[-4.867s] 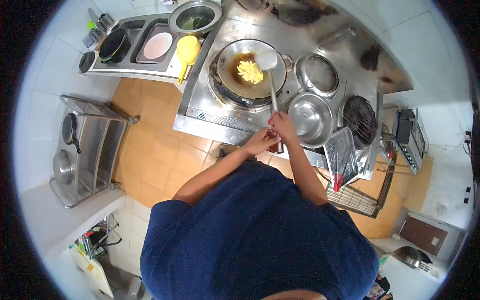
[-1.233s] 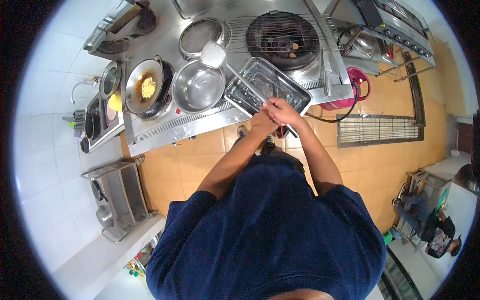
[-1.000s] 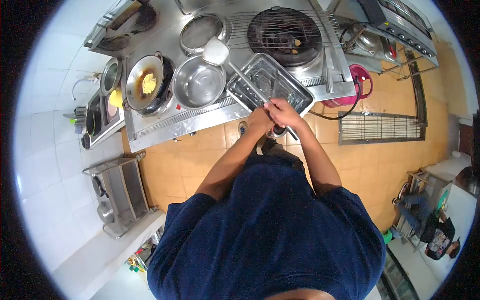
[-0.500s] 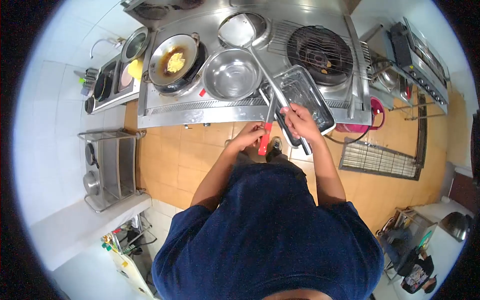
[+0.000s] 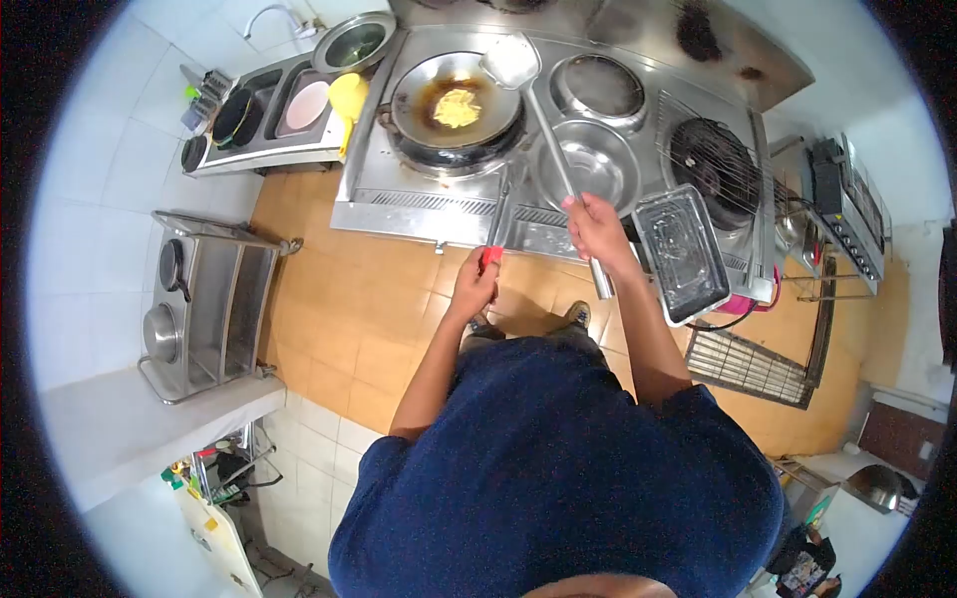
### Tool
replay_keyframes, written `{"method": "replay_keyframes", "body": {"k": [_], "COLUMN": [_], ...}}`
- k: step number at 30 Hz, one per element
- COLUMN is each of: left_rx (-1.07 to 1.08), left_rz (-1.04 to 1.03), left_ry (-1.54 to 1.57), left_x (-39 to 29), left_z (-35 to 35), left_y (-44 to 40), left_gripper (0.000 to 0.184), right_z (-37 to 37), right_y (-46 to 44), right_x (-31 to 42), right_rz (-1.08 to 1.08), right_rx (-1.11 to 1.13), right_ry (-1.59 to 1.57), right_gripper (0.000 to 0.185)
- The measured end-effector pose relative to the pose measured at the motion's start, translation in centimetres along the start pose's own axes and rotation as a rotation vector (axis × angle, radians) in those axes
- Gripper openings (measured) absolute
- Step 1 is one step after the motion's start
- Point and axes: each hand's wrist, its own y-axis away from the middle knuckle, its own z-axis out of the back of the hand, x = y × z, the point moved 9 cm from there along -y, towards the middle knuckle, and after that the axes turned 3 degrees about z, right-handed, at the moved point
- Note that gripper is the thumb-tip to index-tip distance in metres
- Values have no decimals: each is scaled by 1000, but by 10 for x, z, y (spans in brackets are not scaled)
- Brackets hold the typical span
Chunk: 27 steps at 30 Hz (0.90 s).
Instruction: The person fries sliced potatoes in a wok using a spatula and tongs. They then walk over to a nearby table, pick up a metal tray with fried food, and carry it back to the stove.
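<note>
My right hand [image 5: 600, 237] is wrapped round the long metal handle of a wok spatula [image 5: 551, 140]. The spatula's broad head lies over the right rim of the wok [image 5: 410, 105]. Inside the wok, a yellow egg-like lump [image 5: 457, 109] sits in brownish liquid. My left hand [image 5: 475, 285] grips the red end of a slim metal utensil [image 5: 496, 214], whose shaft points toward the stove; its exact kind is unclear. Beside the spatula handle, a steel bowl [image 5: 610, 169] rests on the stovetop, partly behind my right hand.
A dark rectangular tray [image 5: 683, 254] overhangs the stove's front edge at right. Behind it is a grill rack [image 5: 713, 169]. A round metal lid or pan [image 5: 598, 90] sits at the back. Left are a yellow dipper [image 5: 348, 97] and a pink plate [image 5: 303, 106]. Another person [image 5: 805, 566] is at lower right.
My view has shifted left toward the wok. The spatula head has moved from the round pan at the back to the wok's rim. My hands are farther apart, still holding both utensils.
</note>
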Motion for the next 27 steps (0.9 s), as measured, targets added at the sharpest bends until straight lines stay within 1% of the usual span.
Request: {"method": "replay_keyframes", "body": {"k": [2,5,6,7,10,13,16,17,18,19,20,21,22,23,25,26,27], "left_rx": [-78,-159,-164,-168,-203,-290,-320,-330,-387,-396,-403,-408,-420,-417,-404,-386,-386], "left_rz": [-39,-26,-2,-20,-37,-162,-120,-116,-160,-134,-108,-71,-101,-89,-67,-37,-59], "left_ry": [-23,-25,-20,-79,-251,-411,-493,-523,-617,-651,-685,-718,-766,-815,-908,-932,-958], "left_x": [-3,-10,-12,-13,-21,-51,-67,-74,-84,-92,-99,-103,-110,-112,-119,-106,-107], "left_z": [38,78,86,96,115,125,134,138,143,146,149,152,154,155,151,155,153], "left_y": [3,7,5,1,-11,-29,-51,-59,-64,-72,-80,-86,-96,-107,-130,-149,-157], "left_gripper": [18,19,22,22,25,28,35,37,45,48,50,53,58,56,52,50,49], "right_z": [-26,-43,-45,-47,-33,-21,-13,-11,-8,-5,-5,-6,-8,-10,-12,-11,-8], "right_y": [-7,-11,-8,-7,-9,-23,-49,-59,-72,-87,-100,-112,-120,-126,-134,-138,-141], "right_x": [0,-10,-10,-12,-20,-27,-40,-44,-49,-48,-50,-38,-30,-24,-16,-10,-5], "right_rz": [6,-18,-29,-43,-86,-96,-128,-106,-76,-41,-23,64,140,210,226,235,249], "right_rx": [-18,-49,-63,-76,-127,-100,-78,-85,-97,-116,-89,-92,-91,-88,-72,-79,-90], "right_ry": [30,75,85,96,223,262,247,319,395,473,521,579,636,693,616,601,591], "right_gripper": [32,31,30,30,27,27,28,29,30,31,33,33,33,34,34,34,34]}}
